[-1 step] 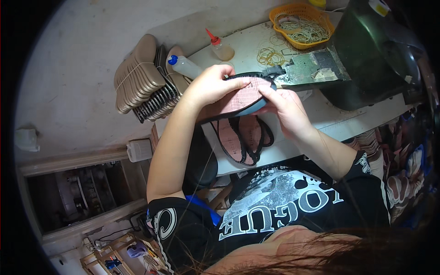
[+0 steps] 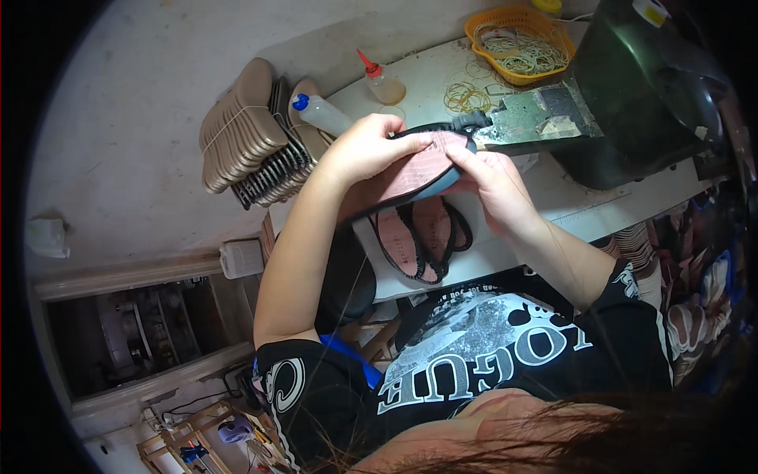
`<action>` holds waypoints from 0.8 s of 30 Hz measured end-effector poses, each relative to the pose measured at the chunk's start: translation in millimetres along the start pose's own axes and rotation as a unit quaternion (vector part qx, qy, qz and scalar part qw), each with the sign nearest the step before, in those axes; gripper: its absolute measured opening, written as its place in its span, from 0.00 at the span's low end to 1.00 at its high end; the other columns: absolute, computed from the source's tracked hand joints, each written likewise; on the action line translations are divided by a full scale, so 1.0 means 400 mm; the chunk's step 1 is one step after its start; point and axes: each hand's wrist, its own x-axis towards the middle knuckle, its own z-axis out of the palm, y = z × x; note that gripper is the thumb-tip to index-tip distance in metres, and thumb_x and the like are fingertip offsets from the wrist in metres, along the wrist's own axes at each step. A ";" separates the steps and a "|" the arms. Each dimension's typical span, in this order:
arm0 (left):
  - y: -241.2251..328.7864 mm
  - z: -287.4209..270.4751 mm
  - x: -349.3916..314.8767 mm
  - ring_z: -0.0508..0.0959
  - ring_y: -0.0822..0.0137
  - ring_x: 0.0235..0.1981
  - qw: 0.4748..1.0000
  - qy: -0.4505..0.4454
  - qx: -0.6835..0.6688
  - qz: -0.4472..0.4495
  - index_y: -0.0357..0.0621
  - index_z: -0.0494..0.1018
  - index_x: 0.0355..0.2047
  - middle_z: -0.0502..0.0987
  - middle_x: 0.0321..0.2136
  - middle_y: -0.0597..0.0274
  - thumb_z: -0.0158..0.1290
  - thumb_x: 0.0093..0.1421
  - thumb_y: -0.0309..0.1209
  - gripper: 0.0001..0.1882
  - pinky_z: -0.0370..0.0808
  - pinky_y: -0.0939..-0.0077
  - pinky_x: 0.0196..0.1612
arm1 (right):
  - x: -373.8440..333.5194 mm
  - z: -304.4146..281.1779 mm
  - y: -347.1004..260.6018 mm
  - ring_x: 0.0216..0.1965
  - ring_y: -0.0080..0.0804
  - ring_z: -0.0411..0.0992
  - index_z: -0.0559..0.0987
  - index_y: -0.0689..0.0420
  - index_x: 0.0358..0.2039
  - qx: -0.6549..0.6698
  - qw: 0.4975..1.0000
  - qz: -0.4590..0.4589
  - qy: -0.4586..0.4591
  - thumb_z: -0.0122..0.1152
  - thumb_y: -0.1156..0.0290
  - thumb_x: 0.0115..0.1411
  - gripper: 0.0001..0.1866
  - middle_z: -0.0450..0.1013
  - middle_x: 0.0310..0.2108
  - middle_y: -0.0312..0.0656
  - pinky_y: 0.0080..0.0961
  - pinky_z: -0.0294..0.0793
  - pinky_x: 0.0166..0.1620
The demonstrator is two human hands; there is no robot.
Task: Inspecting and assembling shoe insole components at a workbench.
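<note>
Both my hands hold a pink-soled shoe piece with a black edge and a blue-grey strip along its near side. My left hand grips its far left part, thumb pressed on the pink face, fingers mostly hidden behind the edge. On the right end, my right hand pinches it, thumb on top and fingers underneath. That end is beside the narrow arm of a dark green machine. Below my hands, more pink-soled shoe pieces with black gathered edges lie on the white table.
Bundled beige shoe soles stand against the wall at left. Behind my hands are a blue-capped bottle, a red-tipped bottle, loose elastic bands and a yellow basket of bands. Striped shoe parts are piled at right.
</note>
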 end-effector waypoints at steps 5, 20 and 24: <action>0.021 0.023 -0.055 0.73 0.76 0.17 0.996 -0.036 -0.053 -0.055 0.37 0.76 0.27 0.76 0.20 0.65 0.54 0.58 0.50 0.24 0.69 0.82 0.18 | -0.022 -0.012 -0.013 0.33 0.23 0.75 0.79 0.63 0.37 -0.046 0.999 -0.007 -0.002 0.57 0.61 0.60 0.16 0.77 0.33 0.39 0.21 0.73 0.42; 0.050 0.085 -0.086 0.69 0.81 0.10 0.961 -0.004 -0.259 -0.099 0.40 0.75 0.22 0.69 0.09 0.70 0.63 0.51 0.44 0.19 0.72 0.84 0.17 | -0.032 -0.079 -0.020 0.25 0.14 0.68 0.80 0.63 0.32 -0.165 0.986 -0.005 -0.033 0.62 0.62 0.57 0.15 0.75 0.27 0.33 0.14 0.65 0.28; 0.031 0.106 -0.088 0.63 0.82 0.08 0.936 0.064 -0.329 -0.104 0.42 0.73 0.20 0.64 0.07 0.75 0.64 0.51 0.42 0.17 0.72 0.82 0.17 | -0.070 -0.082 -0.039 0.32 0.19 0.72 0.77 0.64 0.40 -0.111 0.988 0.052 -0.092 0.62 0.60 0.57 0.19 0.75 0.33 0.36 0.17 0.71 0.38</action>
